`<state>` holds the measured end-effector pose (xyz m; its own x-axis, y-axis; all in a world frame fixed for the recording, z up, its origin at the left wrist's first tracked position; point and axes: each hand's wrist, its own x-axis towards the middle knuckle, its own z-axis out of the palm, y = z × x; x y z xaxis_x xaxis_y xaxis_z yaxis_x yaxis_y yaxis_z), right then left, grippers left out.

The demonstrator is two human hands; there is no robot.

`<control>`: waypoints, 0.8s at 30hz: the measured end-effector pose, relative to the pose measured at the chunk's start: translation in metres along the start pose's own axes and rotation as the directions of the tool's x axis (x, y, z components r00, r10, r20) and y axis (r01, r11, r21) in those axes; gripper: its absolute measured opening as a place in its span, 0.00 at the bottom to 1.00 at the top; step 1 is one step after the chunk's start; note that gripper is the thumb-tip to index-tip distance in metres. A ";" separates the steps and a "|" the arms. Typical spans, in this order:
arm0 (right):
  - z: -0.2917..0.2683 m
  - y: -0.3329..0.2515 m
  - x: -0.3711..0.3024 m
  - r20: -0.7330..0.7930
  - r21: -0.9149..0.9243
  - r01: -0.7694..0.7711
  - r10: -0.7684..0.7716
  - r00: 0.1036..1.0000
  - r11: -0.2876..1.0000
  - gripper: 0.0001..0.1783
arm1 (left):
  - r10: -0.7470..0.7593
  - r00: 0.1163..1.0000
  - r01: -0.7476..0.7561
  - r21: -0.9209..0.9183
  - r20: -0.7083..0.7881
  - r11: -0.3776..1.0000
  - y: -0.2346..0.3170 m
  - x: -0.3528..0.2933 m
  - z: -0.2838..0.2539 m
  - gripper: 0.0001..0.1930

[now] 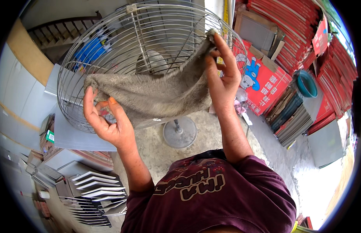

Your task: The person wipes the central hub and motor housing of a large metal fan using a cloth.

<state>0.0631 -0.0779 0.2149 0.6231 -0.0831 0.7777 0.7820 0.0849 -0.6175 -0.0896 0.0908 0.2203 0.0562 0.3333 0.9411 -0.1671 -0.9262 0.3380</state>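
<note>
A grey-brown, worn cloth (149,91) hangs stretched between my two hands, sagging in the middle. My left hand (110,118) pinches its left corner. Higher up, my right hand (225,73) grips the bunched right corner between thumb and fingers. Right behind the cloth stands a large pedestal fan with a round wire cage (165,17). The cloth hides the lower part of the cage. Below it the fan's round grey base (179,134) rests on the floor. Whether the cloth touches the cage, I cannot tell.
Flat red boxes (285,23) are stacked at the far right, near a red carton (262,83) and a teal basin (306,83). Tile-like boards (99,190) stand in a rack at lower left. A grey panel (77,134) juts out left of the fan.
</note>
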 end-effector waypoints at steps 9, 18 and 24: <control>0.028 -0.022 -0.007 0.067 -0.060 0.265 -0.261 0.963 0.962 0.26 | -0.096 0.991 0.093 -0.036 -0.091 0.995 -0.007 -0.006 -0.018 0.19; 0.012 -0.008 0.000 -0.143 -0.038 0.245 -0.248 0.958 0.969 0.17 | -0.223 0.941 0.217 -0.053 -0.255 0.975 -0.011 0.005 -0.044 0.11; -0.009 0.000 0.006 -0.200 -0.108 0.227 -0.245 0.949 0.968 0.12 | -0.223 0.947 0.202 -0.109 -0.233 0.973 -0.010 0.018 -0.052 0.06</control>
<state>0.0669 -0.0873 0.2188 0.4026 -0.2985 0.8653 0.8999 -0.0440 -0.4339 -0.1383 0.1147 0.2334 -0.1389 0.5631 0.8147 -0.2586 -0.8147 0.5190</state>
